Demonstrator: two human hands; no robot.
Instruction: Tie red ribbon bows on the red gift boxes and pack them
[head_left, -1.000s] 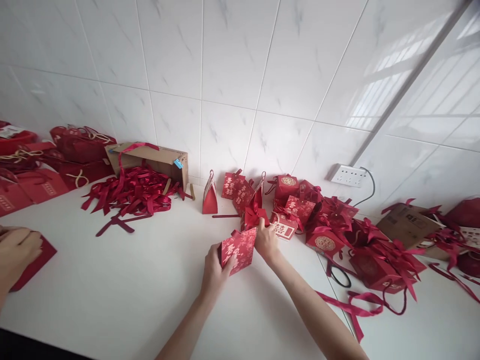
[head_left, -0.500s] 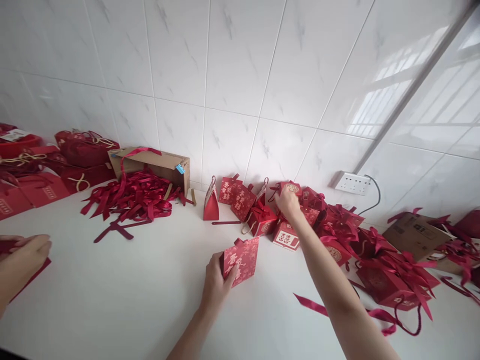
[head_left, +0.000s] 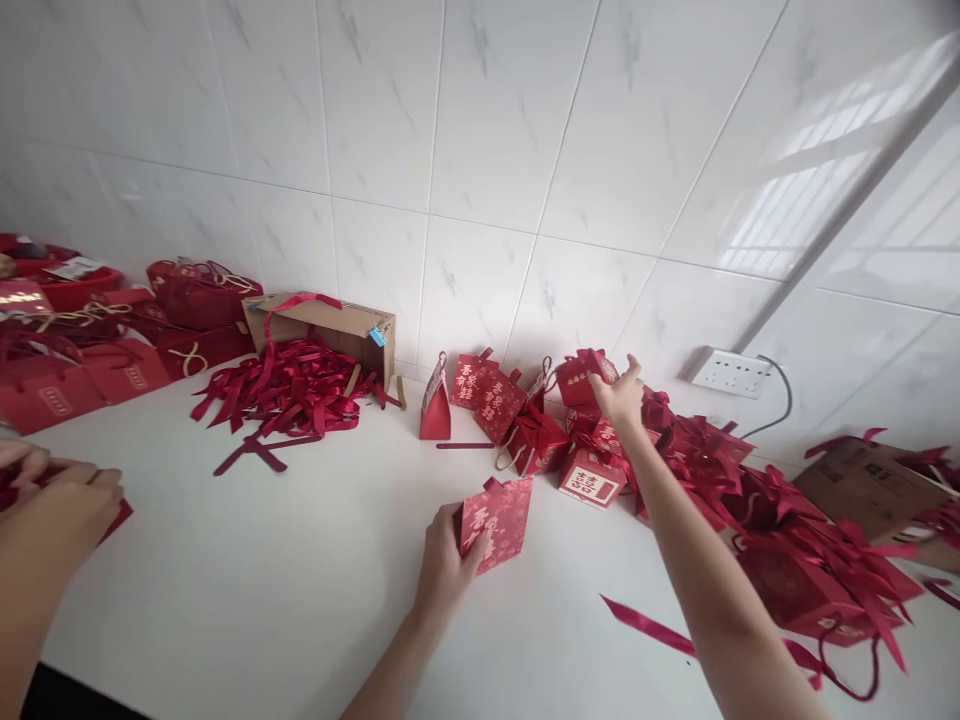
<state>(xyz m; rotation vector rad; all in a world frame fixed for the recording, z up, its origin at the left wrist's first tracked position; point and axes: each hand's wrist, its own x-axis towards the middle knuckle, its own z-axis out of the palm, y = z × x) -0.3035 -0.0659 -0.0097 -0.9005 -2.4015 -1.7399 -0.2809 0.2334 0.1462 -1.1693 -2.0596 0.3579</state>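
My left hand (head_left: 448, 555) grips a red gift box (head_left: 506, 525) with pale printed characters, thumb across its front, just above the white table. My right hand (head_left: 622, 395) is stretched to the pile by the wall. Its thumb and fingers are spread beside a small red box (head_left: 583, 380) at the top of the pile; whether the thumb touches it I cannot tell. Below that stands a box with a white label (head_left: 591, 484). Left of it are a red box with a bow (head_left: 538, 443) and flat printed red boxes (head_left: 496, 402).
Another person's hands (head_left: 75, 510) hold something red at the left. Red ribbons (head_left: 300, 390) spill from a cardboard box (head_left: 326, 318). Red gift bags (head_left: 56, 395) line the far left. A loose ribbon (head_left: 649, 628) lies below my right arm. A socket strip (head_left: 731, 372) is on the wall.
My right hand has opened from a closed grasp at the top of the pile. The small box there now sits tilted. My left hand keeps its box, and the view has shifted slightly left.
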